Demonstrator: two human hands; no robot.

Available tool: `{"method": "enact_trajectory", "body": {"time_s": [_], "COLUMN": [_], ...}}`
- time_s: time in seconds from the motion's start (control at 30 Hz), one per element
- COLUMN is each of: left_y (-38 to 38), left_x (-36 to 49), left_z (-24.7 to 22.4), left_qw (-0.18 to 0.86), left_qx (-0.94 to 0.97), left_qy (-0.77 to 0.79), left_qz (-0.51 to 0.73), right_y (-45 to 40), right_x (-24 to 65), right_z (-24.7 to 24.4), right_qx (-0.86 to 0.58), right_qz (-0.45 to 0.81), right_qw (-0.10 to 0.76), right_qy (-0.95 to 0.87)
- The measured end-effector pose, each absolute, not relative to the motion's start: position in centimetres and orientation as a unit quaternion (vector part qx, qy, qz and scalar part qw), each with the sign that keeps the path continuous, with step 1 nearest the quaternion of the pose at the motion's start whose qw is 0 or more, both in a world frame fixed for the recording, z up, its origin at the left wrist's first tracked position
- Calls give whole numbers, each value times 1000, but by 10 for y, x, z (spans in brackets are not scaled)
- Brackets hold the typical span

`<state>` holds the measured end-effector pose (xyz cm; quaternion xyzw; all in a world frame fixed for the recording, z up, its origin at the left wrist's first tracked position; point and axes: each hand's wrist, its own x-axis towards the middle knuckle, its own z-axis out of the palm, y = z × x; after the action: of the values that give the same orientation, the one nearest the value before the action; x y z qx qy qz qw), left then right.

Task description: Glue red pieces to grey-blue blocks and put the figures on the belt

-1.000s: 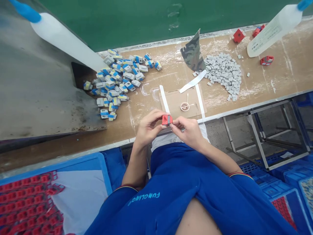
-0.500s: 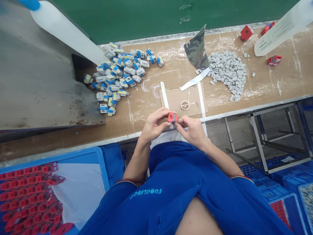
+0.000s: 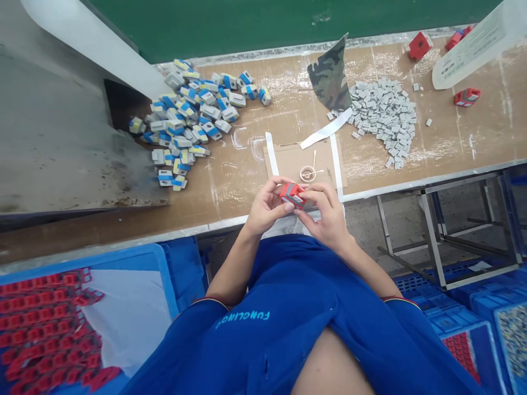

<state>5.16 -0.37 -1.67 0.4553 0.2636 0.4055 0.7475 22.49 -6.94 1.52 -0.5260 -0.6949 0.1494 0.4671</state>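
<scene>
Both hands are closed on one red block (image 3: 290, 192): the left hand (image 3: 264, 213) pinches its left end between thumb and fingers, and the right hand (image 3: 328, 215) has its fingertips on the right end, so the block sits between them, near the closest edge of the surface (image 3: 242, 175). It looks like hard plastic, so it should be light and stiff, not easily broken, though its smooth faces might slip a little; the two opposite ends seem the best hold, keeping the grey stripe uncovered. Just ahead of the hands are one small cup (image 3: 307, 174) and two cotton swabs (image 3: 314, 159) on one piece of cardboard (image 3: 288, 156), with three strips of white tape (image 3: 327, 129) around it. Farther ahead stands one camouflage piece (image 3: 331, 79). Ahead and to the right lie one heap of grey chips (image 3: 382, 112), too many to count, one bottle (image 3: 473, 52) and at least three more red blocks (image 3: 467, 97). Ahead and to the left are a second bottle (image 3: 99, 49) and dozens of grey, blue and yellow blocks (image 3: 211, 111), overlapping too much for an exact count
</scene>
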Motion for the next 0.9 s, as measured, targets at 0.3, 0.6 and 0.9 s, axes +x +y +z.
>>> {"method": "enact_trajectory", "body": {"time_s": [0.3, 0.6, 0.9], "left_y": [-4, -1, 7], "left_x": [47, 45, 45], "left_z": [-27, -42, -40], "left_qw": [692, 605, 549], "left_qx": [557, 628, 688], "left_qy": [308, 361, 322], "left_qz": [340, 331, 347], "right_y": [-76, -50, -26], "right_x": [249, 271, 272], "right_z": [5, -21, -9], "right_qx": [-496, -634, -630], "right_qz": [214, 298, 267], "right_qw": [448, 525, 454], "right_qy": [-713, -483, -570]}}
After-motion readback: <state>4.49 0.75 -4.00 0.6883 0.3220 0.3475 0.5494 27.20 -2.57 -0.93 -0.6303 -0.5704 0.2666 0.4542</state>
